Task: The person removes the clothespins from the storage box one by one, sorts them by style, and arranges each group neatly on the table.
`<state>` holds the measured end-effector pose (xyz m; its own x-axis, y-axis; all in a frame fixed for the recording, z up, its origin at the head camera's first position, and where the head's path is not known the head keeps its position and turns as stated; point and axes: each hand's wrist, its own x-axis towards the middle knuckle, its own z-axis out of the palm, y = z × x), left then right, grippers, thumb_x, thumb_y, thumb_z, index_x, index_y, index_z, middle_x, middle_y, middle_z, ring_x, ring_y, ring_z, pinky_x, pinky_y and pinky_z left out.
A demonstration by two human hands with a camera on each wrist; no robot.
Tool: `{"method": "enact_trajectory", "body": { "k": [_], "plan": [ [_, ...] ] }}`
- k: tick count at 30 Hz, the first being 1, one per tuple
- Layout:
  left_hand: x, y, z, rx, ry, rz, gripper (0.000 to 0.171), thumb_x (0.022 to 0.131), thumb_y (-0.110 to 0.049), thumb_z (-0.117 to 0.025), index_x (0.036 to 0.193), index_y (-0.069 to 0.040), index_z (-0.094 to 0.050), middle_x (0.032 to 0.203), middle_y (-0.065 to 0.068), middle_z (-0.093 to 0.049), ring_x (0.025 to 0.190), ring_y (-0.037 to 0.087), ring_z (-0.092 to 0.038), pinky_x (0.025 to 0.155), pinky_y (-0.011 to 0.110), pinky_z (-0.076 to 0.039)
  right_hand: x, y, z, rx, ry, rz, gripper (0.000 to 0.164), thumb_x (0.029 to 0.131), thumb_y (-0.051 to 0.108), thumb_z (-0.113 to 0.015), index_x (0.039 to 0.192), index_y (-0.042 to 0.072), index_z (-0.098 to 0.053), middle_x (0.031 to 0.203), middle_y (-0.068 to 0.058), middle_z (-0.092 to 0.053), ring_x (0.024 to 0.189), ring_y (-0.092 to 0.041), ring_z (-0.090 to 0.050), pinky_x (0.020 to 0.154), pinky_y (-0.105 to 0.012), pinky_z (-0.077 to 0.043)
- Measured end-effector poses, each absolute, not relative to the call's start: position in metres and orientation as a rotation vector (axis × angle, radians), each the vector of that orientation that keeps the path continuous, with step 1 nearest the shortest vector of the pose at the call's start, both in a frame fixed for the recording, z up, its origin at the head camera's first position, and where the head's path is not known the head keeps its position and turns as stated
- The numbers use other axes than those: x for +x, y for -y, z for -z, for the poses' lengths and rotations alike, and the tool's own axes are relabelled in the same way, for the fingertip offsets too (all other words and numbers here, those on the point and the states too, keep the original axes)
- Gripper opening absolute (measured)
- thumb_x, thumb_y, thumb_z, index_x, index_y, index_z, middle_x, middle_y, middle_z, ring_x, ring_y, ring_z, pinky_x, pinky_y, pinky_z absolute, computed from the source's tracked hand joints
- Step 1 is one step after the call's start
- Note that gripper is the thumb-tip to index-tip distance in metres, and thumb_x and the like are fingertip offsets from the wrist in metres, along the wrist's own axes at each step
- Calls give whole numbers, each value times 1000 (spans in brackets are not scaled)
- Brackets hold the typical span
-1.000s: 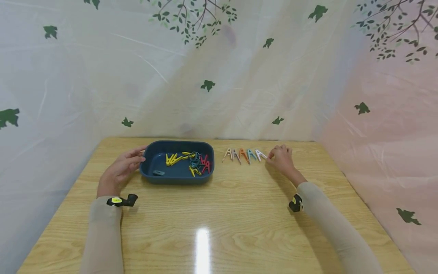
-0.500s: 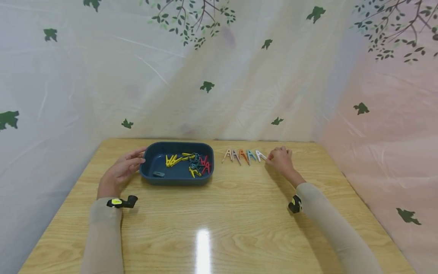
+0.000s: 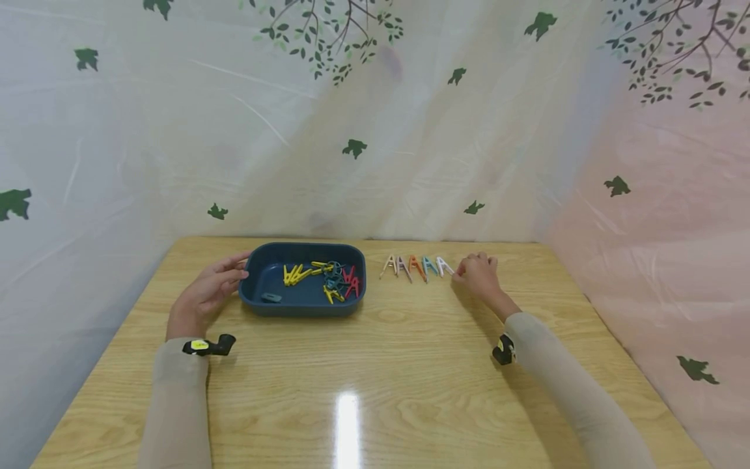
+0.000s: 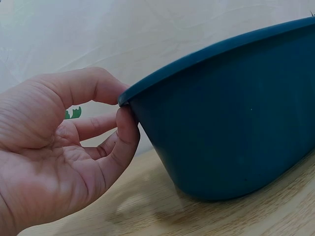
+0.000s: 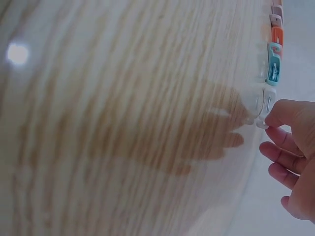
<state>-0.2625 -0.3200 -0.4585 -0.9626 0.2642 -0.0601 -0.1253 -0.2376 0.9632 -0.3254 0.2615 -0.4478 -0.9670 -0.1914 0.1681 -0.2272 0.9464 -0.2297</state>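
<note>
At the left end of the dark blue plastic tub [image 3: 301, 311], my left hand [image 3: 205, 293] pinches the rim between curled digits, as the left wrist view shows. My right hand [image 3: 480, 277] pinches one leg of a white clothespin [image 3: 443, 265] lying on the table. That clothespin ends a row, beside a light blue clothespin [image 3: 429, 266], an orange clothespin [image 3: 416, 266], a mauve clothespin [image 3: 402, 266] and a pale peach clothespin [image 3: 389, 264]. In the right wrist view, thumb and index finger meet at the end of the white clothespin [image 5: 268, 101]; the other fingers curl loosely.
Inside the tub lie several yellow clothespins [image 3: 295, 274], red clothespins [image 3: 353, 285], a teal cluster [image 3: 334, 276] and a grey-blue clip [image 3: 271, 298]. The wooden table [image 3: 281, 391] meets a leaf-printed cloth backdrop [image 3: 281, 163] at its far edge.
My right hand has slid slightly left with the white clothespin, which sits a little closer to the light blue one. The left hand and tub have stayed in place.
</note>
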Motion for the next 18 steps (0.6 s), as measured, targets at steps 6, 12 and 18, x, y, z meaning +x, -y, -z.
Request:
{"method": "enact_trajectory", "body": {
  "k": [6, 12, 18],
  "plan": [
    [-260, 320, 457, 145, -1773, -2279, 38, 104, 1, -53, 127, -26, -64, 111, -4, -58, 93, 3, -61, 81, 14, -55, -325, -261, 450, 331, 2959, -365, 15, 89, 14, -70, 80, 3, -70, 93, -17, -67, 96, -37, -48, 91, -56, -30],
    [-259, 321, 455, 80, -1762, -2275, 37, 103, 0, -55, 130, -25, -63, 109, -6, -59, 92, 3, -62, 82, 15, -56, -324, -262, 451, 352, 2962, -403, 14, 89, 15, -68, 82, 3, -70, 91, -16, -66, 95, -37, -50, 93, -57, -30],
    [-259, 321, 455, 78, -1770, -2263, 38, 104, -1, -54, 134, -23, -59, 111, -5, -57, 94, 3, -61, 84, 15, -56, -322, -262, 452, 380, 2952, -417, 13, 89, 14, -69, 83, 3, -69, 89, -14, -66, 92, -35, -49, 91, -57, -29]
  ]
}}
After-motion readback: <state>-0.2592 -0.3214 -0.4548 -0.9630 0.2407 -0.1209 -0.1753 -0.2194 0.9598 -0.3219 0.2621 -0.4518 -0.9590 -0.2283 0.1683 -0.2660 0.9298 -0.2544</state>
